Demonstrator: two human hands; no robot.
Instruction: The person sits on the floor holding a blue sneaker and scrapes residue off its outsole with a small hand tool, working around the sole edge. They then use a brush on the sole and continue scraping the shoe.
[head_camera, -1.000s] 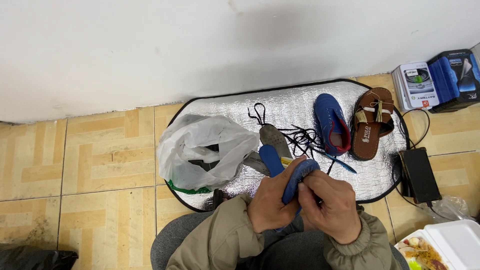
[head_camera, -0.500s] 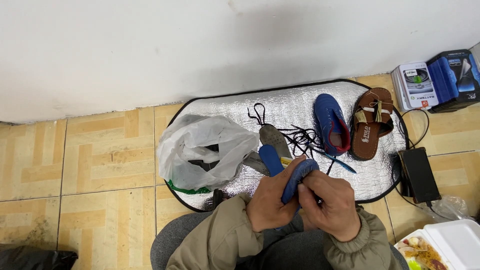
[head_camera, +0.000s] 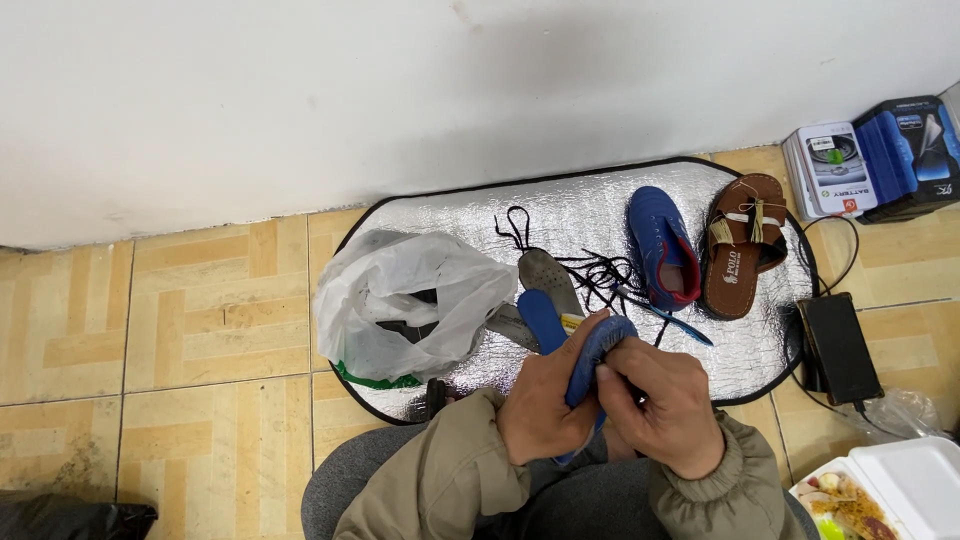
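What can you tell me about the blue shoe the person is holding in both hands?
The blue shoe looks like soft fabric or suede, seen toe-up from above. Only its upper front shows; the rest is hidden behind the hands. The left hand wraps its side from the left, and the right hand presses fingers against its right edge. It is held over the person's lap, just in front of the silver mat. Whether it has laces cannot be seen.
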